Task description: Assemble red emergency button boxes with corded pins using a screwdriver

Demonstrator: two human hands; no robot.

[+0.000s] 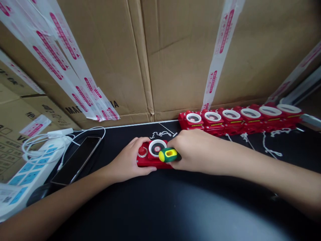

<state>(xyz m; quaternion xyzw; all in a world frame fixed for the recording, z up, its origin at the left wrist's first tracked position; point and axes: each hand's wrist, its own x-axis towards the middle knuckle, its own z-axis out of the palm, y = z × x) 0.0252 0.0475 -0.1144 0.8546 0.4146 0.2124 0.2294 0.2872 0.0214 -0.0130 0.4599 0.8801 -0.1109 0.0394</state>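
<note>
On the black table sits a red device (149, 163) with a round red button and a white-ringed dark disc on its top. My left hand (127, 159) grips its left end, thumb along the near side and fingers over the far side. In my right hand (187, 150) is a screwdriver (170, 155) with a green and yellow handle, held over the device's right end. Fingers of that hand hide the screwdriver's tip and the right part of the device. White string (160, 134) and a thin metal rod (165, 129) lie just behind.
Several similar red devices (230, 120) stand in a row at the back right, with strings hanging off them. Large taped cardboard (175, 60) rises behind the table. To the left are a phone (77, 160), a white cable (67, 140) and a power strip (32, 174).
</note>
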